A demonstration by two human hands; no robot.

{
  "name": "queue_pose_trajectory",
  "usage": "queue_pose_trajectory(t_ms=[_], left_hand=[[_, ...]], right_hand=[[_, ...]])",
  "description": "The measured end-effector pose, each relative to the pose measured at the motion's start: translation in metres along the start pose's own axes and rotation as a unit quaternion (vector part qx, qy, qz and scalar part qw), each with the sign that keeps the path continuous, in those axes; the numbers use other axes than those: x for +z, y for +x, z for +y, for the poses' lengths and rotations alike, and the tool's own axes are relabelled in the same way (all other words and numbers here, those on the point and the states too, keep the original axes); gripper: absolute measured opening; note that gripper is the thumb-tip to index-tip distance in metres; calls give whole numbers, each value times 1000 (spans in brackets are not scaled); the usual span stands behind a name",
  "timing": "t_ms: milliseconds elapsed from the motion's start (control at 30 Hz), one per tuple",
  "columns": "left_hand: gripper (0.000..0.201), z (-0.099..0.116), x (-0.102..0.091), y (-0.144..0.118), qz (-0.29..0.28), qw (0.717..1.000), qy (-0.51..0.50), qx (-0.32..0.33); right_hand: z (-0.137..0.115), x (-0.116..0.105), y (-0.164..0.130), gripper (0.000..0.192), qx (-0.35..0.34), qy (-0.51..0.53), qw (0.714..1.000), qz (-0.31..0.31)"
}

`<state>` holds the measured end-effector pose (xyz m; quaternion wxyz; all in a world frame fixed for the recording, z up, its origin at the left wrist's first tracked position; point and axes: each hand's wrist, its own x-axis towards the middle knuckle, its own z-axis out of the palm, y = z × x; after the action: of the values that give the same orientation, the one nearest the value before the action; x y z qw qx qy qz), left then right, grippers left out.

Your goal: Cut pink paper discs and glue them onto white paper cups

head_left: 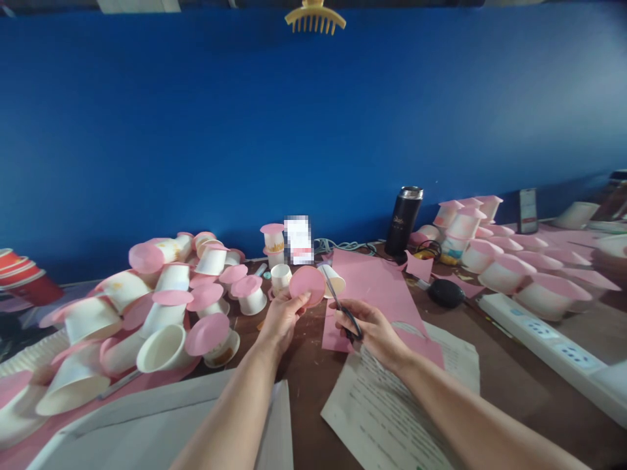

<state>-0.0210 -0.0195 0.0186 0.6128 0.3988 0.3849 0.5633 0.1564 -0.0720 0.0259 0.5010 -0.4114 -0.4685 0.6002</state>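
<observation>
1. The pink disc (307,282) is at the left fingertips: the left hand (284,318) pinches its lower edge, thumb on the face, fingers closed behind.
2. The scissors (350,321) are in the right hand (375,329), fingers curled tightly round the handles; the blades point up past the disc's right edge. How far the blades are parted, I cannot tell.
3. A tilted paper cup (337,281) shows behind the blade tips, beside the disc; whether the two are joined, I cannot tell.
4. Just beyond the left fingers stands a white cup (281,279), with a phone (300,241) farther back.
5. A pink sheet (372,281) lies beyond the right fingers; a printed page (386,418) lies below them.
6. Well left of the left fingers are many pink-topped cups (174,277).
7. Well right of the right fingers sits a power strip (519,320).
</observation>
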Motion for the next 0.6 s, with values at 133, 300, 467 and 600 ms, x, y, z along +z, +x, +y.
queue_pose_trajectory(t_ms=[133,300,467,600], left_hand=[[26,0,1,-1,0,1000,13,-2],[24,1,0,-1,-5,1000,27,-1],[24,0,-1,-1,-21,999,34,5],[25,1,1,-2,-24,999,29,6]], right_hand=[[0,0,0,46,-10,12,1000,2],[0,0,0,47,-4,4,1000,9],[2,-1,1,43,-16,17,1000,-1],[2,-1,1,45,-6,16,1000,0]])
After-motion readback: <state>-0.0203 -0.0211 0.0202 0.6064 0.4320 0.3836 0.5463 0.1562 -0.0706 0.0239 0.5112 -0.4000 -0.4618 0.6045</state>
